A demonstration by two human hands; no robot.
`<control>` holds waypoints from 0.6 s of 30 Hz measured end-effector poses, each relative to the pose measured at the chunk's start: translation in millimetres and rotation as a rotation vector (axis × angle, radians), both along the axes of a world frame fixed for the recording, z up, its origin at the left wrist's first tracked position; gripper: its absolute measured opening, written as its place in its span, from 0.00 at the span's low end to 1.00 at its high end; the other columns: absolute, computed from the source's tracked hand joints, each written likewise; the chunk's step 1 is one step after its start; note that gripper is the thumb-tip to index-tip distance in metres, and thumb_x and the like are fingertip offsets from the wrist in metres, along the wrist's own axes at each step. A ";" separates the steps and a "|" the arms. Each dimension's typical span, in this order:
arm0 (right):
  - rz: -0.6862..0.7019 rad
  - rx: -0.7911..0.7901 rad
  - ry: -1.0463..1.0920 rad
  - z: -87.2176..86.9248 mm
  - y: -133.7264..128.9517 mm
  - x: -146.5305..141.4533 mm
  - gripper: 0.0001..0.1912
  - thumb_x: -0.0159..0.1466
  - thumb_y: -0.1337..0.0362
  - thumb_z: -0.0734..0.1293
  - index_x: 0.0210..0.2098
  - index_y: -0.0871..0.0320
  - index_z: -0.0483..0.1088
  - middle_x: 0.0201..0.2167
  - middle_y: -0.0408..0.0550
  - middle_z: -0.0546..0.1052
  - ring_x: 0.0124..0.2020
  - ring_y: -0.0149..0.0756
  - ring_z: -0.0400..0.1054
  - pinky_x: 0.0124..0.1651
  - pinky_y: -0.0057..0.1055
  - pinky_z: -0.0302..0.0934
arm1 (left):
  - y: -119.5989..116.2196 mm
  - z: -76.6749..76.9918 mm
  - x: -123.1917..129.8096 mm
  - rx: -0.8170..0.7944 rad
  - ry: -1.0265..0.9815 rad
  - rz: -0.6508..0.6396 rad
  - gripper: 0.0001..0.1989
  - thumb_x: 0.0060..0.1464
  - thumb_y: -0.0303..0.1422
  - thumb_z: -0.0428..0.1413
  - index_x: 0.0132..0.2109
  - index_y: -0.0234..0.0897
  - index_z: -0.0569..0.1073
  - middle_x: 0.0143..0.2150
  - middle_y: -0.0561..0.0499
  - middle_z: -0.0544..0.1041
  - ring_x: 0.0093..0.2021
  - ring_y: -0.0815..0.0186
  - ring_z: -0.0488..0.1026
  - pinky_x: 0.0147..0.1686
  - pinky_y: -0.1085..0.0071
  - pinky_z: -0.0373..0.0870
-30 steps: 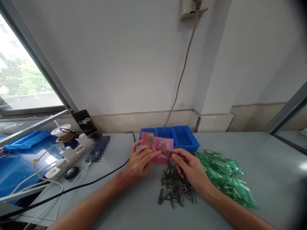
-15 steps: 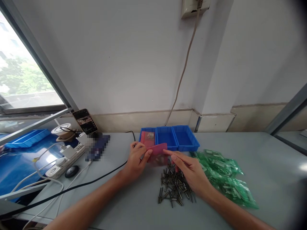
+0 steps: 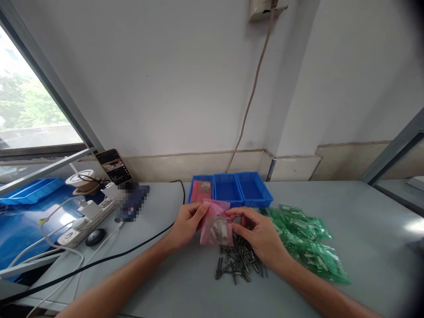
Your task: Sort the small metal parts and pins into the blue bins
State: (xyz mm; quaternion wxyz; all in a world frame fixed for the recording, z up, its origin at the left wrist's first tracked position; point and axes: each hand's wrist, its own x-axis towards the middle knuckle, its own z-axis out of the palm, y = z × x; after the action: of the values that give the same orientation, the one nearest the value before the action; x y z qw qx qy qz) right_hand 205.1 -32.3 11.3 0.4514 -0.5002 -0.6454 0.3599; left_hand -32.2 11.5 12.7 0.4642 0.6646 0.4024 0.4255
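By the pins [image 3: 243, 261], pink bag [image 3: 217, 230] is pinched by left hand [image 3: 186, 224], right hand's [image 3: 260, 234] grip unclear; best held taut.

Your table [image 3: 185, 282]: blue trays [image 3: 228, 187] by back edge; pile [image 3: 238, 265], seemingly rivets, nearer front edge; green bags [image 3: 308, 240] toward right edge; mouse [image 3: 95, 237], power strip [image 3: 92, 223] by left edge.

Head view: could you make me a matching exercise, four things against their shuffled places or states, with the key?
1. nearer pink translucent plastic bag
2. slim dark metal pins
3. green translucent plastic bags
4. black oval mouse-like object

A. beside the white power strip
B. gripped by the left hand
C. to the right of the right hand
D. strewn loose on the grey table

Pairs: 1-B; 2-D; 3-C; 4-A
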 end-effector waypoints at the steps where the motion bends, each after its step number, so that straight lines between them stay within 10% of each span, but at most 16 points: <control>1: 0.005 0.003 0.004 0.7 0.1 -0.5 0.11 0.65 0.58 0.72 0.46 0.48 0.83 0.40 0.45 0.82 0.32 0.38 0.66 0.38 0.35 0.62 | 0.5 -0.6 0.3 -0.018 -0.005 -0.007 0.33 0.67 0.60 0.53 0.27 0.37 0.61 0.22 0.58 0.58 0.23 0.73 0.54 0.22 0.75 0.52; 18: 0.019 0.011 0.277 3.9 2.0 -3.4 0.11 0.69 0.58 0.67 0.32 0.54 0.72 0.33 0.43 0.71 0.34 0.37 0.63 0.38 0.32 0.58 | -8.0 1.2 -1.6 0.418 0.321 -0.091 0.19 0.73 0.44 0.55 0.36 0.36 0.74 0.42 0.49 0.69 0.35 0.68 0.66 0.35 0.71 0.67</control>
State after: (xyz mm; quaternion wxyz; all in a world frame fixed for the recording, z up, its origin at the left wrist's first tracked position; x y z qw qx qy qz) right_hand 201.7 -30.3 15.2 0.5352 -0.4373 -0.5836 0.4263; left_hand -33.8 3.5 13.9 0.2657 0.8225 0.3440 0.3670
